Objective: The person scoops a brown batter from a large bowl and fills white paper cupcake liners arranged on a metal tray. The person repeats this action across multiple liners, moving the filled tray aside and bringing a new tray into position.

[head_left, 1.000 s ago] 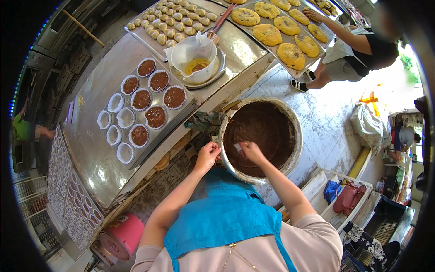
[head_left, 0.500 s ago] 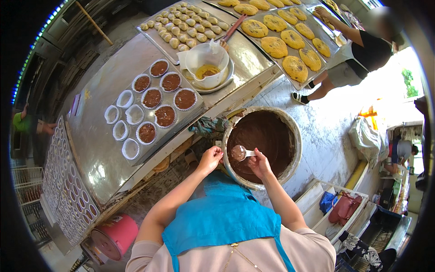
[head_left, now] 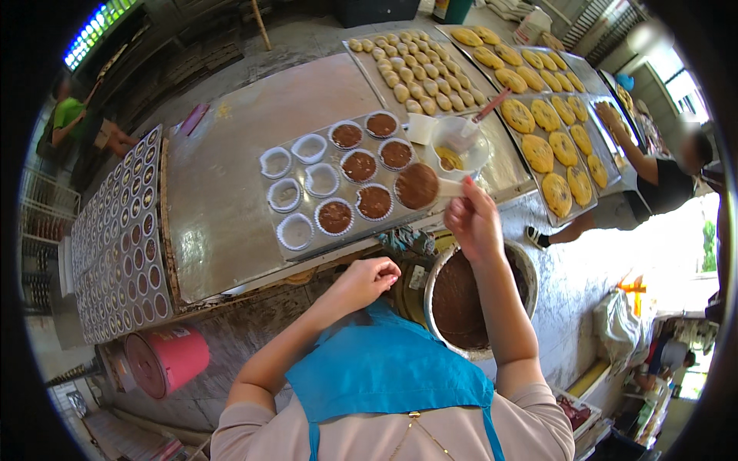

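Observation:
My right hand point(head_left: 473, 219) is closed around the pale handle of a measuring scoop point(head_left: 452, 187). The scoop's bowl is full of brown batter point(head_left: 417, 186) and hangs over the right edge of a metal tray point(head_left: 254, 206). White paper baking cups stand on that tray: several hold batter, while others, such as an empty paper cup point(head_left: 295, 231), hold none. My left hand point(head_left: 361, 284) is in front of the table with fingers curled in, seemingly on nothing. Partly behind my right forearm is a bucket point(head_left: 529, 288) of brown batter point(head_left: 460, 300).
Beyond the tray is a white pitcher point(head_left: 460, 146) with a brush. Dough balls point(head_left: 419, 73) and flat yellow pastries point(head_left: 538, 154) lie on further trays. A large tray of small cups point(head_left: 115, 246) and a pink bucket point(head_left: 169, 359) are left. A co-worker point(head_left: 653, 177) stands right.
My right hand has carried the scoop from inside the batter bucket up and over to the tray of cups. The view has shifted. My left hand stays curled near the table's front.

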### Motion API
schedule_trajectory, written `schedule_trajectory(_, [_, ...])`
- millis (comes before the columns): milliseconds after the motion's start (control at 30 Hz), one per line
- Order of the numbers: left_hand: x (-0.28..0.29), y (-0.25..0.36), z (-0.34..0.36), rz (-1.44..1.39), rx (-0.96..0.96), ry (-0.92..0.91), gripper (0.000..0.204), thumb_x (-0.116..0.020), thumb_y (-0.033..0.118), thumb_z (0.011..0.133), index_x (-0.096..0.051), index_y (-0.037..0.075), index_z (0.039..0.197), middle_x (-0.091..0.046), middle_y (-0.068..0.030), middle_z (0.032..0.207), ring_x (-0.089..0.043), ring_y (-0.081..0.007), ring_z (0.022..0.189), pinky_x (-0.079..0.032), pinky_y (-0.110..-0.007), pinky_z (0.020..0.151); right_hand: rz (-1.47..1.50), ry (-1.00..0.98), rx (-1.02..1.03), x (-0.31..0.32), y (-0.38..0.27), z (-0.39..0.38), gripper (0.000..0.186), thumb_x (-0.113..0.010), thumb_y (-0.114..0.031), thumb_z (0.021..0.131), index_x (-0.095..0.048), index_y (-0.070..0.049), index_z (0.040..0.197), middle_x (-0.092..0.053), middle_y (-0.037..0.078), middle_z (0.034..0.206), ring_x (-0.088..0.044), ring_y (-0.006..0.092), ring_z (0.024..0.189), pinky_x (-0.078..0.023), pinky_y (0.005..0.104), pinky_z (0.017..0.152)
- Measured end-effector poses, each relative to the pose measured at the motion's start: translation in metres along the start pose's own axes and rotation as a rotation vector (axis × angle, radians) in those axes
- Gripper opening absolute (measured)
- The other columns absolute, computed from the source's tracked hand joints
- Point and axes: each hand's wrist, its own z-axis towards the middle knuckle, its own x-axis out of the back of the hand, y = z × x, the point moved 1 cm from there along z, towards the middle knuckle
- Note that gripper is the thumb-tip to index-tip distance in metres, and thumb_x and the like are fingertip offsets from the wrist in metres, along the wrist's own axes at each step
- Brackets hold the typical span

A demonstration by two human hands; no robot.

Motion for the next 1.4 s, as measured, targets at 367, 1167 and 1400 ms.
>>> schedule_trajectory(367, [0.15,-0.001,0.017,0.649,-0.184,0.998,0.012,-0.068,0.017,0.076,-0.067,0.007,0.083,-0.059,-0.0098,0.087,-0.053,-0.0286,0.09,-0.043,-0.039,0.08,-1.071,-0.29,0.438,-0.102,0.084,0.067,0.025,-0.051,-0.023,0.094,-0.06,0.0,0.088,-0.059,0.004,0.06,-0.053,0.0084,0.052,-0.042,0.0228,0.048])
schedule_trajectory(1167, [0.16,-0.019,0.03,0.678,-0.147,1.02,0.007,-0.068,0.011,0.065,-0.066,0.007,0.07,-0.055,-0.0093,0.087,-0.049,-0.0292,0.089,-0.042,-0.038,0.081,-1.234,-0.413,0.96,-0.085,0.121,0.056,0.019,-0.063,-0.002,0.081,-0.058,0.001,0.098,-0.061,0.018,0.081,-0.061,0.0349,0.074,-0.049,0.0382,0.064])
schedule_trajectory(1400, [0.151,-0.015,0.022,0.628,-0.243,1.1,0.011,-0.066,0.009,0.067,-0.061,0.008,0.077,-0.053,-0.0086,0.088,-0.049,-0.0294,0.088,-0.043,-0.04,0.078,-0.213,-0.049,0.09,-0.078,0.112,0.068,0.023,-0.046,-0.023,0.097,-0.052,-0.005,0.083,-0.056,0.004,0.069,-0.049,0.0125,0.056,-0.04,0.0247,0.052])
